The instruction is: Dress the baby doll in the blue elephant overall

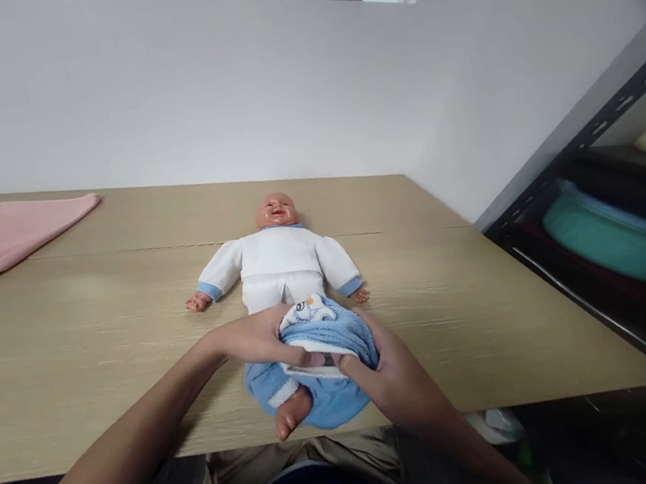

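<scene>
Blue fuzzy garment, bunched at the legs of the doll (one bare foot poking out)! Left hand and right hand grip it, fingers curled, thumbs at its white-rimmed opening.

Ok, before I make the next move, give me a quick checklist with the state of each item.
1. Both hands on the fabric: ok, left hand and right hand hold the blue garment.
2. White-edged opening spread: ok, it gapes between the hands.
3. Doll lying face up on the table: ok.
4. Foot at picture left out of its cuff: ok, bare.
5. Other foot out: cannot tell, no second foot clearly shows.
6. Pink cloth away from the hands: ok, at far left.
</scene>
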`<state>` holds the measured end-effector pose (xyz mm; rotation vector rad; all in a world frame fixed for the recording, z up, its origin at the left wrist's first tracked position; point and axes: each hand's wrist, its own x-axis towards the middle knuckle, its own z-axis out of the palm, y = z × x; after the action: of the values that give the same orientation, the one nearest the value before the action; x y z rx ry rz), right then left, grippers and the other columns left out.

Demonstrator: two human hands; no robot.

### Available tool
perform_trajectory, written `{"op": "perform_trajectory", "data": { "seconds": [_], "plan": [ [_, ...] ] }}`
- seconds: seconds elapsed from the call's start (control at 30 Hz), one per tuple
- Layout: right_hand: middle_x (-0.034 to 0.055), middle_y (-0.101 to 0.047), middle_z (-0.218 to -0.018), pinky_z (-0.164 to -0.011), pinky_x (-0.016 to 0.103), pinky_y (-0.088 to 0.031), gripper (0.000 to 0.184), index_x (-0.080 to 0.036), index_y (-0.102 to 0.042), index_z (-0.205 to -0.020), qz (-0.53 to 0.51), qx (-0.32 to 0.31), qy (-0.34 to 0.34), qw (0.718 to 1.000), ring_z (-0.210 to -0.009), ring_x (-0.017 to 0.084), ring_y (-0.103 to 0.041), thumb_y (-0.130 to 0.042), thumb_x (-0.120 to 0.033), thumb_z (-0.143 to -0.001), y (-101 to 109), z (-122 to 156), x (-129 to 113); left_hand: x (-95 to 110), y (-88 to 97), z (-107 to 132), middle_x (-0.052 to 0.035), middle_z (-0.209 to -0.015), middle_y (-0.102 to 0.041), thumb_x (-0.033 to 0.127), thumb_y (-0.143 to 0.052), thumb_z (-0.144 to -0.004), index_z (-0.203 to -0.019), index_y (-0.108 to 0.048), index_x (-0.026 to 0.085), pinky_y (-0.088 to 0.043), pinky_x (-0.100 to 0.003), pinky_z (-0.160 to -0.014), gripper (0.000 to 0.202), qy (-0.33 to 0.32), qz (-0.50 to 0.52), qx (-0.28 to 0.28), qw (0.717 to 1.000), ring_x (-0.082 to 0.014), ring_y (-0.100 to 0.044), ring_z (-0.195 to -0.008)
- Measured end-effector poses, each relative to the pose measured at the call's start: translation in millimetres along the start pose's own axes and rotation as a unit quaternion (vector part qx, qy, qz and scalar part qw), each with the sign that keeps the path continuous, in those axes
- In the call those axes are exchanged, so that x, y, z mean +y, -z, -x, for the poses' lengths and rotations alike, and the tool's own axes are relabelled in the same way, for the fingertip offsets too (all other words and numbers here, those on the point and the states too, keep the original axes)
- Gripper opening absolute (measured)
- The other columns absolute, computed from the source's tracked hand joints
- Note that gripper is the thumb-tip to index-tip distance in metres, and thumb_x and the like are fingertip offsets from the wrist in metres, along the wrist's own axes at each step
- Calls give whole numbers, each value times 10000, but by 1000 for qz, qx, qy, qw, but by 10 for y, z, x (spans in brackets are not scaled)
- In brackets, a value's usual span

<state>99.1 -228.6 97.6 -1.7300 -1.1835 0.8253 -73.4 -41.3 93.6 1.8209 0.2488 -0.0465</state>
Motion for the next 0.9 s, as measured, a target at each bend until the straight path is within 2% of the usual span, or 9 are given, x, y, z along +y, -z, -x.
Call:
{"op": "perform_trajectory", "data": {
  "seconds": [0.1,0.23,0.33,0.43,0.6,0.77,0.9],
  "plan": [
    [151,-818,-1317,-1080,511,-622,683,-174,-680,-1466,44,14,-14,999,-1250,393,-771,-679,-456,-843,-16,118,1,19,-70,-16,-1,-1062,-772,303,-850,-759,-1135,-730,205,-555,-352,-889,407,31,-54,52,997,-271,-717,-1010],
    [153,-791,-1414,-1132,541,-597,682,-197,-666,-1523,45,1,-21,999,-1333,395,-740,-662,-422,-878,-43,184,93,6,-123,-44,0,-1092,-774,269,-813,-744,-1129,-709,224,-529,-360,-883,401,26,-95,63,993,-285,-719,-1033],
    [164,-792,-1420,-1158,567,-574,671,-189,-695,-1486,54,7,-42,998,-1350,412,-727,-680,-434,-861,-29,174,174,3,-149,-64,4,-1036,-755,268,-808,-744,-1091,-681,234,-502,-366,-849,371,12,-129,68,989,-281,-714,-981],
    [165,-823,-1336,-1127,582,-577,649,-185,-740,-1414,81,24,-67,994,-1286,429,-746,-695,-453,-824,-1,156,248,4,-174,-74,-8,-1042,-732,261,-831,-735,-1124,-657,241,-490,-377,-845,427,0,-164,62,985,-295,-702,-993],
    [125,-847,-1161,-1011,532,-598,474,-209,-811,-1221,130,45,-33,990,-1093,389,-768,-670,-430,-827,16,151,368,-3,-218,-58,-41,-1125,-700,250,-828,-772,-1139,-620,243,-505,-407,-913,422,-34,-205,68,976,-314,-684,-1069],
    [145,-844,-1234,-1043,565,-573,616,-200,-778,-1384,132,41,-55,989,-1173,430,-752,-700,-459,-831,-7,235,355,-18,-231,-18,-69,-1208,-668,282,-873,-763,-1282,-593,226,-517,-421,-962,593,-3,-219,62,974,-341,-680,-1138],
    [90,-847,-1046,-900,460,-589,370,-225,-807,-1182,104,-11,-19,994,-973,355,-769,-700,-358,-853,-43,360,213,-31,-236,1,-96,-1393,-636,232,-899,-737,-1430,-533,246,-507,-451,-1091,784,-11,-210,36,977,-364,-632,-1322]
  ]
}}
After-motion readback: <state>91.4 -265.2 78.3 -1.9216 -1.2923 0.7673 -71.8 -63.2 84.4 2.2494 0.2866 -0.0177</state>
